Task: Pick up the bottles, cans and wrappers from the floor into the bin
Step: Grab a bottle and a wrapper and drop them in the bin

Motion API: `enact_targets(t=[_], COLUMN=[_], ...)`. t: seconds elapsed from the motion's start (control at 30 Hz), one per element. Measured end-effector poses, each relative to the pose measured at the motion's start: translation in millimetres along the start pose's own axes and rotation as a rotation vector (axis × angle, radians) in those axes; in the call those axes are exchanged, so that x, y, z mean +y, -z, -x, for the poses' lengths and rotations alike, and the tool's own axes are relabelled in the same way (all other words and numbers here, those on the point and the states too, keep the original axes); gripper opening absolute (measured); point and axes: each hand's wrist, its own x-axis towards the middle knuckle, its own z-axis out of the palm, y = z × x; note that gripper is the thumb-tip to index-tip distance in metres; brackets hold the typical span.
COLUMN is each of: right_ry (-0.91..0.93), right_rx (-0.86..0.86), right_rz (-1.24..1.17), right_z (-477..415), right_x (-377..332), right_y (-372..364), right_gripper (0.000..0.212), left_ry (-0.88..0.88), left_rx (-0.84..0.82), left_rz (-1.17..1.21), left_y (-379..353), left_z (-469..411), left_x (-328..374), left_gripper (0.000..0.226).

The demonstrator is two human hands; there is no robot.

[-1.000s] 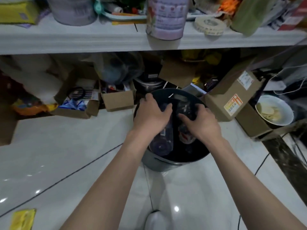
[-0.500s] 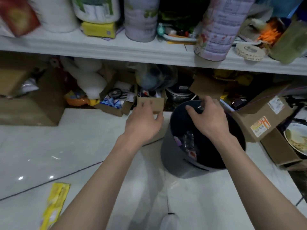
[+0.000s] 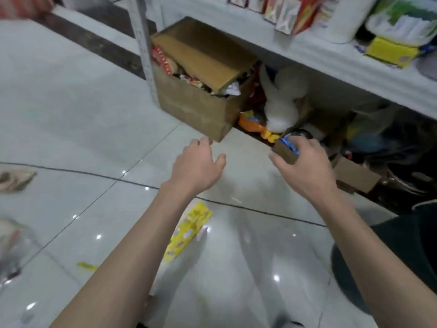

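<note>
yellow wrapper point(image 3: 189, 229) lies flat, long axis near-left to far-right — left hand point(image 3: 198, 166) and right hand point(image 3: 305, 168), each grip spread, empty.

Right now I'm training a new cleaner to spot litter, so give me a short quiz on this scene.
1. True or false: the left hand and the right hand each hold a bottle.
2. The wrapper on the floor nearest the left hand is: A red, B yellow, C blue.
3. Fill in: the dark bin stands at the ___ edge of the view.
Key: 1 false, both hands are empty; 2 B; 3 right.
</note>
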Motion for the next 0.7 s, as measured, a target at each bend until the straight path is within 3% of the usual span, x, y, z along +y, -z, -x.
enact_targets(t=[0.17,0.37,0.53,0.7], right_ry=[0.183,0.290,0.423,0.548], right_rx=[-0.156,-0.371,-0.544,-0.613], right_rz=[0.013,0.000,0.055,0.110], right_z=[15.0,49.3,89.3,118.5], right_x=[-50.2,-53.9,-41.7,-32.9], right_y=[-87.0,-193.1,-258.9,-298.1], right_gripper=[0.063,0.062,0.060,0.059], left_ry=[0.214,0.469,0.600,0.681], left_rx=[-0.002,-0.091,-0.119,-0.081], left_rz=[0.043,0.021,0.063,0.099], left_y=[-11.7,-62.9,-106.8,-131.3], left_z=[13.3,33.0,71.2,120.3], left_x=[-93.2,-180.2,-221.9,-244.8], left_gripper=[0.054,0.053,0.053,0.052])
